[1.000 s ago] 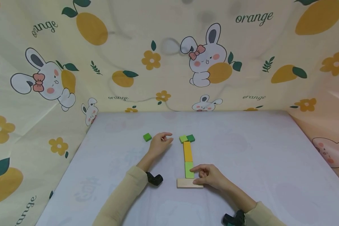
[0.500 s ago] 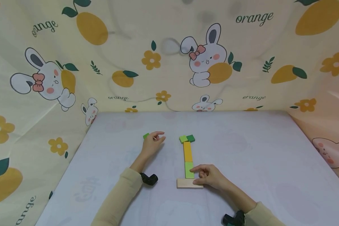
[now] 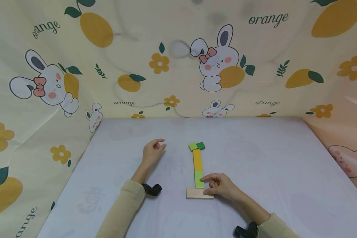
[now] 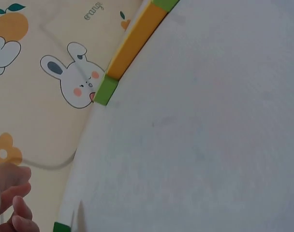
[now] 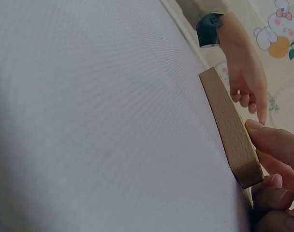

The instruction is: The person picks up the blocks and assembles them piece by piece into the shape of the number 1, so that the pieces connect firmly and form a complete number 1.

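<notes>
In the head view my left hand hovers left of the blocks, thumb and forefinger apart with nothing visible between them. It covers a lone green block there; the left wrist view shows a green block at the bottom edge, apart from the fingertips. My right hand rests at the near end of a row: its thumb touches the pale wooden plank, its forefinger touches a light green block. Beyond lie a yellow block, a small light green block and a dark green block.
A white cloth covers the table. Behind and beside it hangs a cream curtain printed with rabbits and oranges. A black device sits on the left wrist, another on the right.
My left hand has moved left, away from the row, and now hides the lone green block. My right hand and the row of blocks have stayed put.
</notes>
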Demonstrator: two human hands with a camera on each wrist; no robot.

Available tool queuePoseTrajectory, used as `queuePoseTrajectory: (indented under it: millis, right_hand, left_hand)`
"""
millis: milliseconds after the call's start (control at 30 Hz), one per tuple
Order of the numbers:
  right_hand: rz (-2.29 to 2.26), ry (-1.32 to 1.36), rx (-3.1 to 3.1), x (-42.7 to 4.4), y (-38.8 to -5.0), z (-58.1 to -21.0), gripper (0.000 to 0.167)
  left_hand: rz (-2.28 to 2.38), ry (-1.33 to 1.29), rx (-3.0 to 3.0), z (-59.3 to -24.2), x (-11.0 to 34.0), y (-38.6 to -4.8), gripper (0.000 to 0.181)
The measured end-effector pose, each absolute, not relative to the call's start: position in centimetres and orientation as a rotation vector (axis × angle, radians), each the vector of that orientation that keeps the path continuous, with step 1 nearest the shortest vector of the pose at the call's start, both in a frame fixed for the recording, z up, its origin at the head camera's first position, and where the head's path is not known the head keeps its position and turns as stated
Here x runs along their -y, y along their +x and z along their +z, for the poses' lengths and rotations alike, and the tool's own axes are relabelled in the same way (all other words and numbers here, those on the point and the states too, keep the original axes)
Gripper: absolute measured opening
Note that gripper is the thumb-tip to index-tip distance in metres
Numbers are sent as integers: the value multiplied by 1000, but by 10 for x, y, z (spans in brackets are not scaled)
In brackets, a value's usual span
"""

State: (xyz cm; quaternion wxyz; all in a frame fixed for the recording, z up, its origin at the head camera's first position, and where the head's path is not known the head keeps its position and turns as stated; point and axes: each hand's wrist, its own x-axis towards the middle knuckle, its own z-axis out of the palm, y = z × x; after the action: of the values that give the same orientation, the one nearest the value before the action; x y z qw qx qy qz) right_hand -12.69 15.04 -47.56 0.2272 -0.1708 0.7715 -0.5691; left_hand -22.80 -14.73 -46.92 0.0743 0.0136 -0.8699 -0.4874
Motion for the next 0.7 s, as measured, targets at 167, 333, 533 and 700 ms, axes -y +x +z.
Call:
queuePoseTrajectory:
  millis: [167,333,533,700]
  right_hand:
    - [-1566,-464,-2127,-150,-127,-475,46]
    - [-1559,-468,-2139,-150,-127,-475,46]
    - [-1561,-475,-2143,-151,-128,-478,47]
    - [-1556,-466,-2148,-151,-128,-479,47]
  left_hand:
    - [-1435,56,2600,-470,155,-227,30]
    - [-1405,96,2595,-473,162,-227,31]
    - [-1394,141,2599,-475,171,-229,35]
    - [-1380,193,2620,-480,178,-232,41]
